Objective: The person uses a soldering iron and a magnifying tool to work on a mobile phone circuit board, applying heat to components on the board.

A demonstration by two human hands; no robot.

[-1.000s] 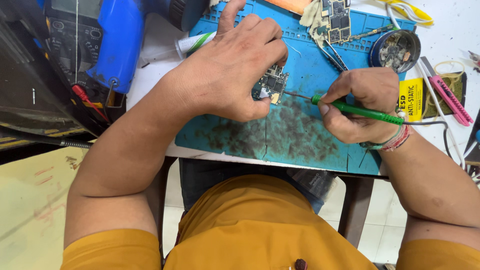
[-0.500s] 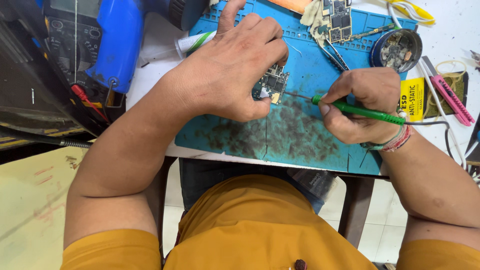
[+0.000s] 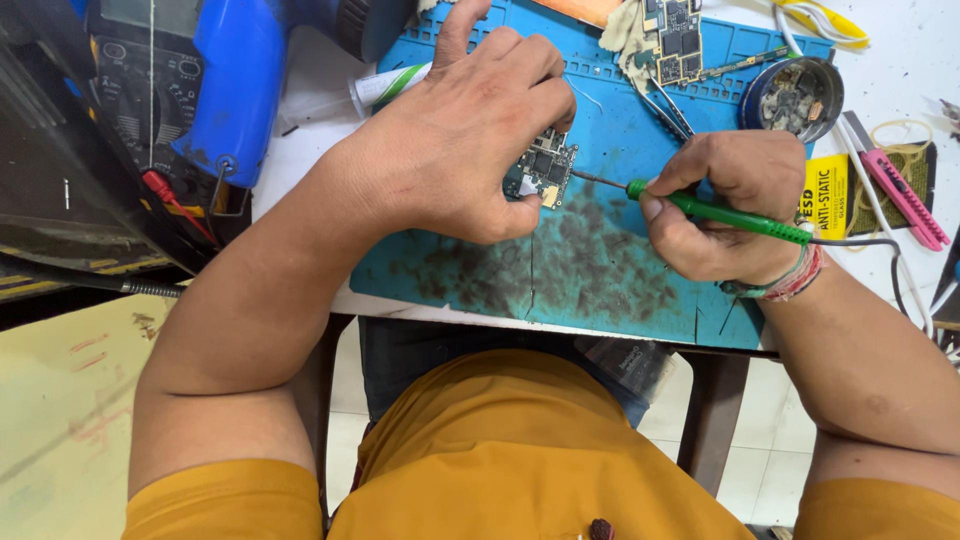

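Green iron [image 3: 715,213], clamped in the right hand [image 3: 725,205], meets the board [image 3: 543,168] pinched by the left hand [image 3: 465,125] mid-mat [image 3: 600,260]; soldering seems underway, demanding steadiness.

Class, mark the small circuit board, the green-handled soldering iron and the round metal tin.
small circuit board [image 3: 542,172], head view, its chip-covered face.
green-handled soldering iron [image 3: 735,217], head view, mid-handle.
round metal tin [image 3: 833,85], head view, its right rim.

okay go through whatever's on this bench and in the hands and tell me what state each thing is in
left hand: fingers pinching small circuit board down on blue mat
right hand: gripping green soldering iron, tip at the board's edge
blue mat: flat, smudged dark
round tin: open
second circuit board: lying untouched
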